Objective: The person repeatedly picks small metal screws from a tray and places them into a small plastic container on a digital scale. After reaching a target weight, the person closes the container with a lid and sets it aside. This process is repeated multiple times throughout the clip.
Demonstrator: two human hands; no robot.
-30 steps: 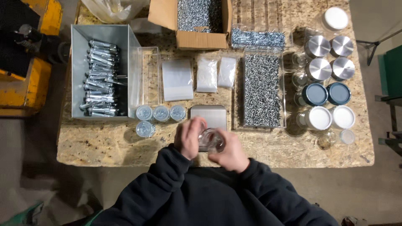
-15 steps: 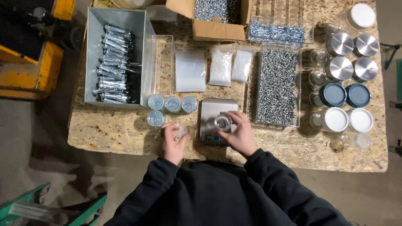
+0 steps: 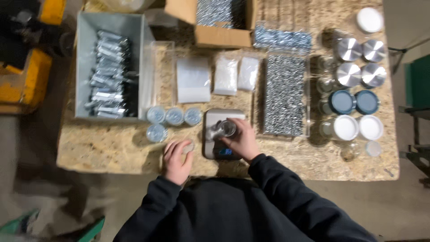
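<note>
My right hand (image 3: 242, 140) grips a small clear jar (image 3: 222, 129) that rests on a small silver scale (image 3: 221, 134) near the table's front edge. My left hand (image 3: 176, 160) lies on the table to the left of the scale, its fingers closed over a small round lid (image 3: 188, 146). Just beyond my left hand stand several small jars with pale lids (image 3: 174, 117). A clear tray of silver screws (image 3: 285, 95) lies right of the scale.
A grey bin of metal anchors (image 3: 109, 74) stands at the left. At the back are an open cardboard box of screws (image 3: 216, 19), a stack of clear bags (image 3: 193, 79) and two white pouches (image 3: 236, 74). Jars and lids (image 3: 355, 89) fill the right side.
My hands parted: the right one carried the jar onto the scale, the left one moved left with the lid and settled on the table. The view came closer.
</note>
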